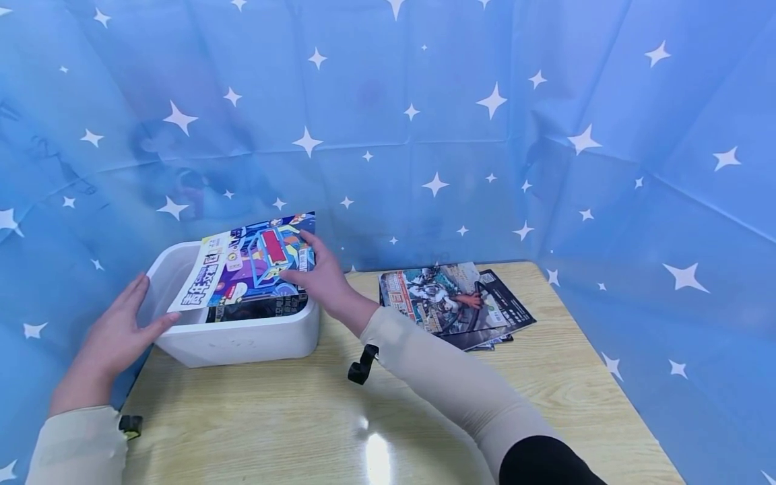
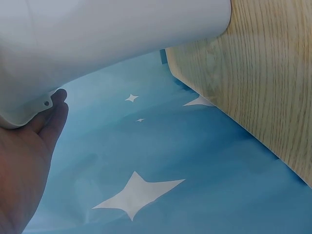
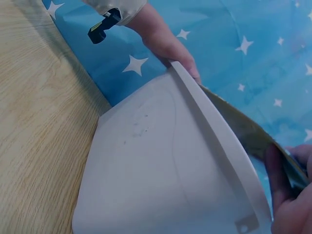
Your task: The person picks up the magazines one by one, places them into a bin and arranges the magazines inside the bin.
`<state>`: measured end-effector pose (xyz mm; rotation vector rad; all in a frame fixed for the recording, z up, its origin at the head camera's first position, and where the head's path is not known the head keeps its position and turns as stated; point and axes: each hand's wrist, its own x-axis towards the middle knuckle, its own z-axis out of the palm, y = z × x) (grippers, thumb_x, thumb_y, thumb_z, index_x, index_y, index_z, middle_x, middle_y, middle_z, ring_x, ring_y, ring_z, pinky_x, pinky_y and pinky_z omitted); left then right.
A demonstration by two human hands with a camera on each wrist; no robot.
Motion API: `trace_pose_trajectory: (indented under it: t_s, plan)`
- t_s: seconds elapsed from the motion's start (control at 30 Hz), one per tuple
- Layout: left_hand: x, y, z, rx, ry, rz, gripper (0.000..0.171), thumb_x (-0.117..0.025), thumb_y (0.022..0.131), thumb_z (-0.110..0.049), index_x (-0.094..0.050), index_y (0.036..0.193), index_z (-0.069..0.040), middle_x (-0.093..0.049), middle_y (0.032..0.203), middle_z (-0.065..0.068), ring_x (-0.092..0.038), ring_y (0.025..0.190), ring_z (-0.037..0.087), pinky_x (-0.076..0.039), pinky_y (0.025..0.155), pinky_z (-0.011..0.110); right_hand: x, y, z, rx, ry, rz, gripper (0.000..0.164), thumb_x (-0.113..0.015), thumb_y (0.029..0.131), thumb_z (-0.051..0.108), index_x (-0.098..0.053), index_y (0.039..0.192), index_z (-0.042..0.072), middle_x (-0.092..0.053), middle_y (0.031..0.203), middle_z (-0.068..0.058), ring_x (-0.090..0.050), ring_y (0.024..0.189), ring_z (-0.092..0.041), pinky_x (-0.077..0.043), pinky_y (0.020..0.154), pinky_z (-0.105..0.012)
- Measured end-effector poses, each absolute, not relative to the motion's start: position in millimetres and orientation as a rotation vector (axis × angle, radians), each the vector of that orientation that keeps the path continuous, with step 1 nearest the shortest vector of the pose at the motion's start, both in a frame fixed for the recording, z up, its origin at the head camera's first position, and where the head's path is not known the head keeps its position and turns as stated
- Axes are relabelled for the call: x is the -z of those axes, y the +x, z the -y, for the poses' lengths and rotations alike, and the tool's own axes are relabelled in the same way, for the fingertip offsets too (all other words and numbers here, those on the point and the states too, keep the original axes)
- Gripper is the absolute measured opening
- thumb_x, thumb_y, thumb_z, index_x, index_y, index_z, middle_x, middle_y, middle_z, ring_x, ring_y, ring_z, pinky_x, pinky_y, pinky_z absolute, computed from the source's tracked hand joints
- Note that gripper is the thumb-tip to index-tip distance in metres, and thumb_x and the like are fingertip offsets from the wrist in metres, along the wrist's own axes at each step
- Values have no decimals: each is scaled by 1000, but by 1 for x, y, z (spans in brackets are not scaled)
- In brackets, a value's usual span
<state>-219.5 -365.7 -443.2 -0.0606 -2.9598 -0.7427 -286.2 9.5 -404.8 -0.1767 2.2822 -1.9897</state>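
Note:
A white plastic bin (image 1: 239, 343) stands at the left of the table. Over its opening, tilted, is a colourful magazine (image 1: 242, 269) with a purple and blue cover and a white title strip. My right hand (image 1: 330, 283) pinches the magazine by its right side; the right wrist view shows fingers (image 3: 279, 178) against its edge. My left hand (image 1: 115, 333) holds the bin's left front corner, its fingers along the outside near a small holed tab (image 2: 46, 103) in the left wrist view. Beneath the magazine, a dark printed item (image 1: 261, 309) shows inside the bin.
Several magazines (image 1: 442, 300) lie in a loose, fanned pile at the table's back right. The wood-grain table (image 1: 291, 417) ends against a blue curtain (image 1: 376, 87) with white stars, which hangs behind and at both sides.

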Motion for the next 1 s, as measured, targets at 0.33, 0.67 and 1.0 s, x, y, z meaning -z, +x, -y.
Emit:
trace_pose_trajectory:
  t_s: [0.33,0.67,1.0]
  plan:
    - [444,-220,366,747,-65,2961,110,-63,108,-60,3,175,-4,6,182,28,-3,162,63,-19,113,91,401,-280,2,1928,-187,-2329,91,-90,97,20,-41,170,43,-56,162,2,-62,139,-25,-57,112,-45]
    - [442,-220,365,759,-70,2966,110,-63,108,-61,4,175,-4,7,182,27,-1,163,62,-17,114,92,396,-276,13,1904,-146,-2362,89,-90,96,22,-43,169,40,-56,161,2,-62,137,-24,-60,108,-42]
    - [442,-219,366,760,-70,2977,110,-62,109,-61,5,175,-5,9,182,27,0,162,63,-17,113,92,392,-272,21,1880,-114,-2359,90,-90,96,22,-41,171,37,-54,162,0,-62,137,-25,-60,109,-43]
